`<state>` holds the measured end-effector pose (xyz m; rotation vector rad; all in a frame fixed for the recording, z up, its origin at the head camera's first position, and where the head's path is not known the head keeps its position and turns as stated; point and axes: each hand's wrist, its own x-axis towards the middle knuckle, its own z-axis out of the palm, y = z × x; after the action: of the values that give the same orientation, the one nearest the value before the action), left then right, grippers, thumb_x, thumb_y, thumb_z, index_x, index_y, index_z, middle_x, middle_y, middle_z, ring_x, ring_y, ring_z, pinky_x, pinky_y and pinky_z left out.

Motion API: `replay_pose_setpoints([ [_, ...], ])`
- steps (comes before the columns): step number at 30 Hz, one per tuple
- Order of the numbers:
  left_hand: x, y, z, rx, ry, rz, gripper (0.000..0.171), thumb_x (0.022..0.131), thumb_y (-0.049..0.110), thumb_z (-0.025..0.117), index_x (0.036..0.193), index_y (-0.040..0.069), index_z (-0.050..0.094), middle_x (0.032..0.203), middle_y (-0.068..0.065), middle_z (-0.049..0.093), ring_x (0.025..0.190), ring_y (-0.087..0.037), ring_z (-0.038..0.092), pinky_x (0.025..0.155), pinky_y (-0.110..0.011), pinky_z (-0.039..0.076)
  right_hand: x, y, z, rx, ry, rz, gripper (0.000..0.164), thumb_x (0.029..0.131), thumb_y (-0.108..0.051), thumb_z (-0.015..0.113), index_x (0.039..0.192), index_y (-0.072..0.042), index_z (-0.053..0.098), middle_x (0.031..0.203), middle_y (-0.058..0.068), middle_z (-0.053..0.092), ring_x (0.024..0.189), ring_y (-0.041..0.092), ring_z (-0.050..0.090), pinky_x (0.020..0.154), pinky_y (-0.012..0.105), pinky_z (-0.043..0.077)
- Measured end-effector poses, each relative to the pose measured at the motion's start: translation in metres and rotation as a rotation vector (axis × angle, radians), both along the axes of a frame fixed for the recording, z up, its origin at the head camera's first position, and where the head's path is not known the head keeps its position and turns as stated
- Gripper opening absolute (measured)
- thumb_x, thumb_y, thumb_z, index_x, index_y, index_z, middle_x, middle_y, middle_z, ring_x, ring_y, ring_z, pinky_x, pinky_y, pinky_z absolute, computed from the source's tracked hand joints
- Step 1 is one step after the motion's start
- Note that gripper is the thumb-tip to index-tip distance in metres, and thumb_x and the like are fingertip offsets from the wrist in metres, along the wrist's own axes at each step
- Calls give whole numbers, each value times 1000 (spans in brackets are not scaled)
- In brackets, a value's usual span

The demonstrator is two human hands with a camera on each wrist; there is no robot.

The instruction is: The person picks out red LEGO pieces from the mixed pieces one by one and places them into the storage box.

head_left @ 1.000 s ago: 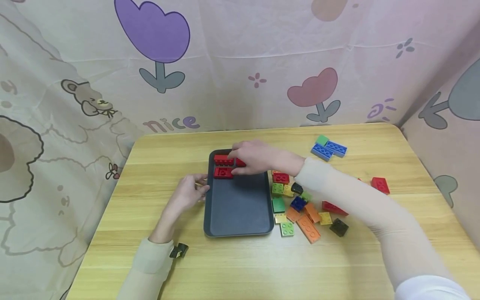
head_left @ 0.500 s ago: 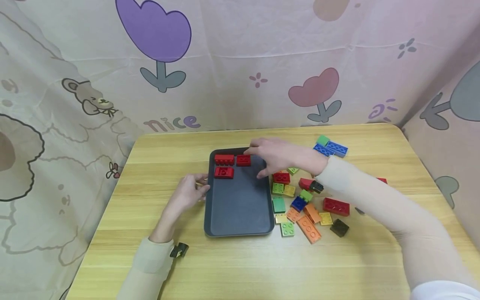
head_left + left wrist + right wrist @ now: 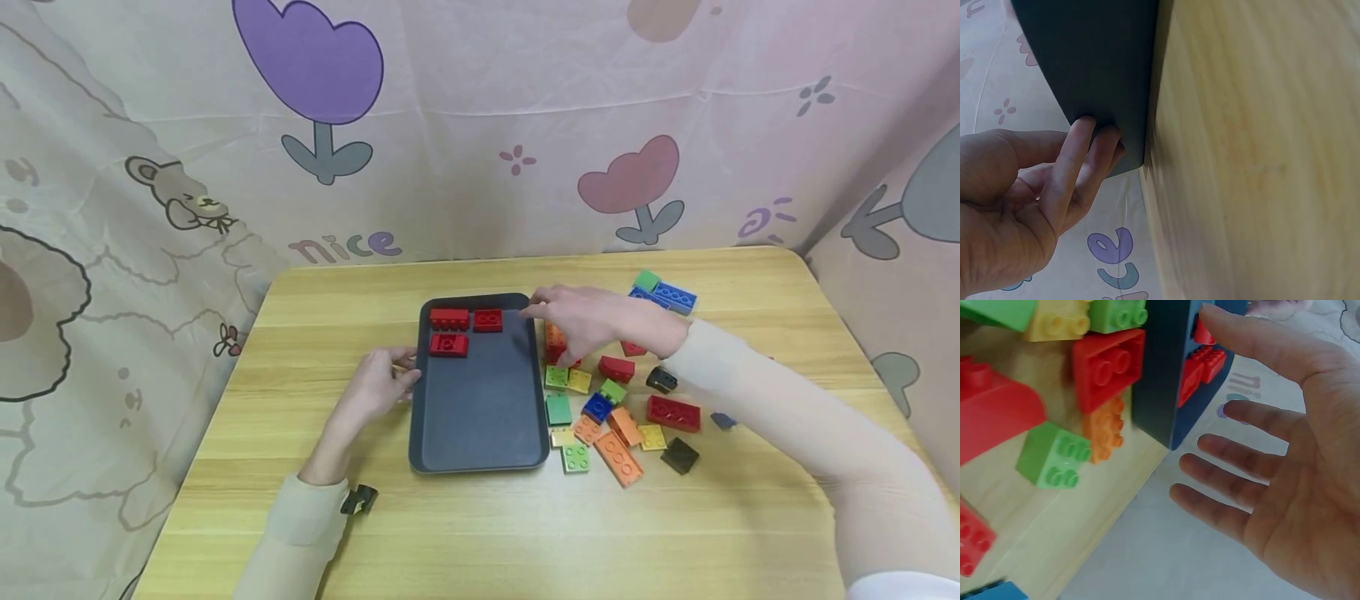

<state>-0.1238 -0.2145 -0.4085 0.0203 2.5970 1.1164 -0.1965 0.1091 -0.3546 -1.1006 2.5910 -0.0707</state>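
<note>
A dark grey tray [image 3: 483, 417] lies on the wooden table with three red toy bricks at its far end: a studded brick [image 3: 449, 319], a shorter brick [image 3: 488, 320], and another red brick [image 3: 448, 345] nearer. At the tray's left side, my left hand [image 3: 375, 385] touches the outer wall with its fingertips; the left wrist view shows the fingers [image 3: 1079, 162] against that wall. My right hand [image 3: 588, 321] is over the tray's right edge and the neighbouring bricks, fingers spread and holding nothing. It partly covers an orange brick [image 3: 555, 337] and a red one.
Right of the tray, loose bricks include a long red brick [image 3: 673, 413], a long orange brick [image 3: 618, 458], a dark blue brick [image 3: 597, 407] and a black brick [image 3: 680, 456]. Blue bricks [image 3: 674, 297] lie near the back edge. A patterned curtain [image 3: 465, 183] hangs behind.
My right hand has let go of the short red brick at the tray's far end and moved right, to over the tray's right edge. The left hand has stayed in place.
</note>
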Motion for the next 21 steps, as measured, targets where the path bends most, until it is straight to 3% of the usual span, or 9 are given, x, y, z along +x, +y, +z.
replay_pose_setpoints([
  [8,1,-1,1,9,5,-2,45,93,3,61,136,-2,52,115,-21,64,77,-17,67,68,-35,62,6,13,-12,6,-49,-28,88,70,-29,87,146,-25,44,143,8,48,124,26,51,96,44,56],
  [21,0,-1,-1,15,15,-3,45,92,3,61,135,-3,52,114,-20,65,77,-19,69,66,-34,62,9,23,-27,-51,-16,13,79,70,-24,87,141,-20,51,132,6,54,116,23,55,94,41,56],
])
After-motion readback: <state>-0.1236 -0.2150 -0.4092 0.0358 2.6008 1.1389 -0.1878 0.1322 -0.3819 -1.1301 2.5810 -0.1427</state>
